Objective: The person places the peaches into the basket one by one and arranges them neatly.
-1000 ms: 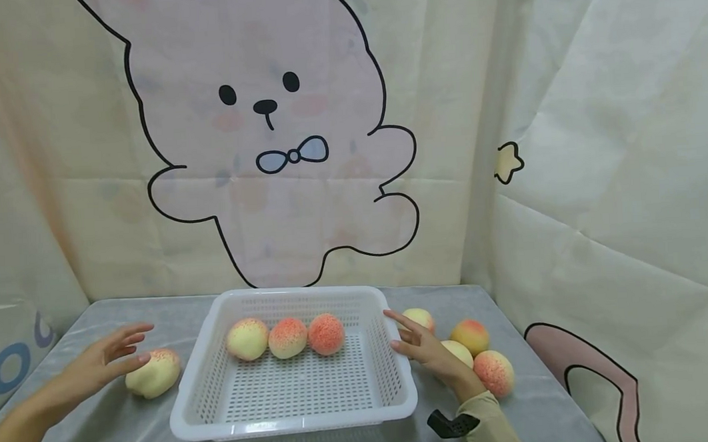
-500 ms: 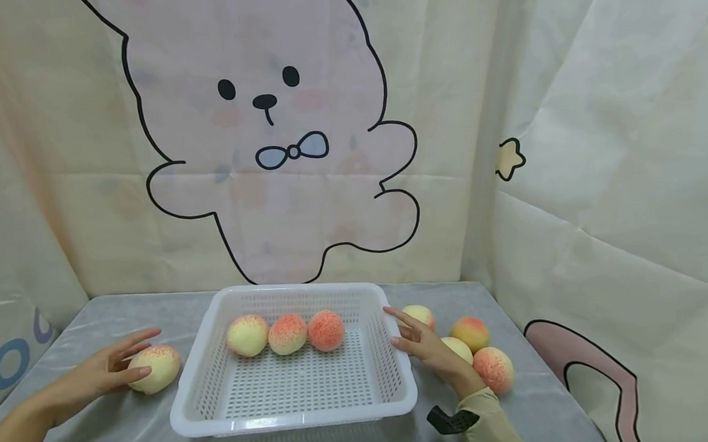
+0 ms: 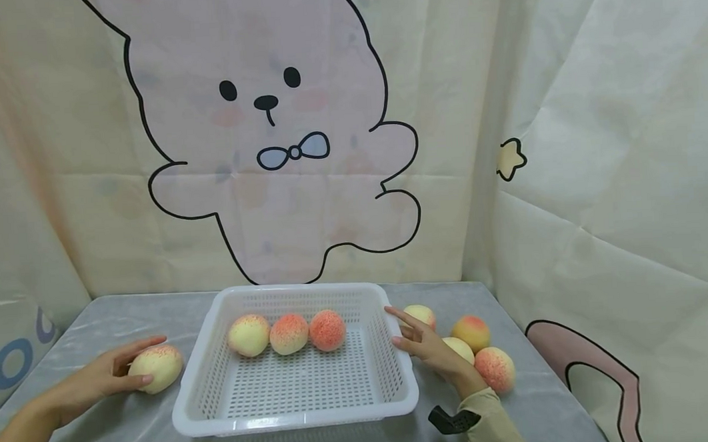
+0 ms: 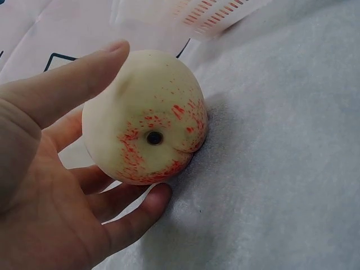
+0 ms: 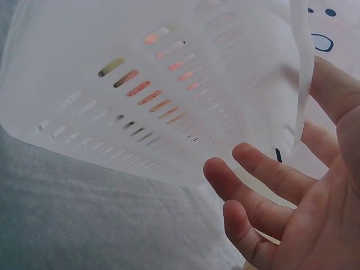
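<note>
Closer in than it was a second ago, the left hand point(image 3: 100, 376) has come down onto the peach point(image 3: 162, 368); the basket point(image 3: 298, 421) and the right hand point(image 3: 434, 347) sit nearly as they did. On my feed, that left hand now curls round the peach, thumb on the near side and fingers round the far side. The peach is on the grey-covered bench point(image 3: 133, 433), just left of the basket. I judge it light and firm, likely an imitation, given the small dark hole point(image 4: 154, 138) in its end; its round skin could roll, so I favour a hold across the widest part, thumb opposing fingers.

Inside the basket, towards its back wall, I see a yellowish peach point(image 3: 248, 336), a two-tone peach point(image 3: 289, 334) and a coral peach point(image 3: 327, 330) in a row. At the right rim, the right hand rests with fingers spread and loosely bent, not clamped. The thin-walled basket looks light and slightly flexible, best held by its rim. Farthest right lie four more peaches point(image 3: 496, 371), two partly hidden by the right hand.
</note>
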`<state>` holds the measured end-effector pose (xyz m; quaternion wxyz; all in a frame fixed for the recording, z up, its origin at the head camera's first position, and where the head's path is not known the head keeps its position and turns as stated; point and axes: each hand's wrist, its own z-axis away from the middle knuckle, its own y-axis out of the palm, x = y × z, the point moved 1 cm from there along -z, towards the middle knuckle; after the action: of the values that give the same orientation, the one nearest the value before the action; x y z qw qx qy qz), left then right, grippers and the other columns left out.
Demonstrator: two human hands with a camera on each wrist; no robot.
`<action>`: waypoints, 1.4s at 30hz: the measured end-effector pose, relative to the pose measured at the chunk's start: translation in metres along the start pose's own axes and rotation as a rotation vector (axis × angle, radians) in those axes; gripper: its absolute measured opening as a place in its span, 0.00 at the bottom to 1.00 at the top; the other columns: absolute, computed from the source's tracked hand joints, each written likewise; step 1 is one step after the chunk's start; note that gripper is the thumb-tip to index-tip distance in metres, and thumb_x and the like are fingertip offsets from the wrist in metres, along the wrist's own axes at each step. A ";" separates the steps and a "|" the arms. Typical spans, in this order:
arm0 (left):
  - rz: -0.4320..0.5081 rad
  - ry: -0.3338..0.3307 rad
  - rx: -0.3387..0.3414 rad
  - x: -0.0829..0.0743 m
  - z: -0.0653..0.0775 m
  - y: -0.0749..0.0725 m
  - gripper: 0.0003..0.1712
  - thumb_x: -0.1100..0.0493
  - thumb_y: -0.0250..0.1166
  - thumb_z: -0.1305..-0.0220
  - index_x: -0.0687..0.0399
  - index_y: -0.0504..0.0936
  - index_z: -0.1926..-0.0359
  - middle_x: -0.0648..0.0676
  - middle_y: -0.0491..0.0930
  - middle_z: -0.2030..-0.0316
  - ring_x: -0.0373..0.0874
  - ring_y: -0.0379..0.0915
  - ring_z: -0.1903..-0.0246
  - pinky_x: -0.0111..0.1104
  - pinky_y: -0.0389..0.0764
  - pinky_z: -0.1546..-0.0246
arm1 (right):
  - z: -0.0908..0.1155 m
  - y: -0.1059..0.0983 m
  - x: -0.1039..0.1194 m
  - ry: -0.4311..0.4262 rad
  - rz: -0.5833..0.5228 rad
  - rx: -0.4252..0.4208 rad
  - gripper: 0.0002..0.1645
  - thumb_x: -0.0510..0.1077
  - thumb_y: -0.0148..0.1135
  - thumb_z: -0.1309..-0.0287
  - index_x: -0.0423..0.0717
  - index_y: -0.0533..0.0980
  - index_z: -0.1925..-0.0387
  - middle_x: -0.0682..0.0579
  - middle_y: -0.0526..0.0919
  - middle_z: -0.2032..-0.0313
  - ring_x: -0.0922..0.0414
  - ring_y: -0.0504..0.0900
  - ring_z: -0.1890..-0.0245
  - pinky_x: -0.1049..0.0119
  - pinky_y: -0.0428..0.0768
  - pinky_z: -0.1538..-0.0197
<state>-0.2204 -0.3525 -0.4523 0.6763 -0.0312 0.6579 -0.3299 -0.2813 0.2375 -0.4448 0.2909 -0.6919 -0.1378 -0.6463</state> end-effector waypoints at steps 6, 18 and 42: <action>0.000 -0.008 0.020 0.001 0.001 -0.001 0.41 0.57 0.57 0.31 0.57 0.48 0.25 0.15 0.62 0.49 0.15 0.64 0.50 0.22 0.73 0.57 | 0.001 0.000 0.000 -0.011 -0.004 -0.002 0.39 0.45 0.52 0.30 0.62 0.48 0.25 0.38 0.67 0.32 0.57 0.81 0.47 0.61 0.81 0.48; -0.008 0.054 -0.038 0.005 0.005 -0.001 0.38 0.60 0.57 0.32 0.60 0.50 0.26 0.23 0.72 0.50 0.25 0.72 0.54 0.25 0.76 0.59 | 0.001 0.002 0.001 0.022 0.006 -0.014 0.39 0.48 0.53 0.30 0.65 0.48 0.25 0.41 0.66 0.30 0.53 0.79 0.44 0.57 0.79 0.45; -0.129 0.143 -0.198 -0.034 0.002 -0.011 0.35 0.60 0.57 0.31 0.49 0.54 0.27 0.28 0.71 0.48 0.22 0.71 0.52 0.26 0.77 0.61 | -0.001 0.002 0.002 0.028 0.013 -0.011 0.39 0.47 0.53 0.30 0.64 0.48 0.25 0.42 0.65 0.30 0.54 0.79 0.43 0.56 0.80 0.45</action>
<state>-0.2203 -0.3454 -0.4167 0.5987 -0.1165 0.7303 -0.3077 -0.2805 0.2351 -0.4434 0.2929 -0.6854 -0.1259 -0.6547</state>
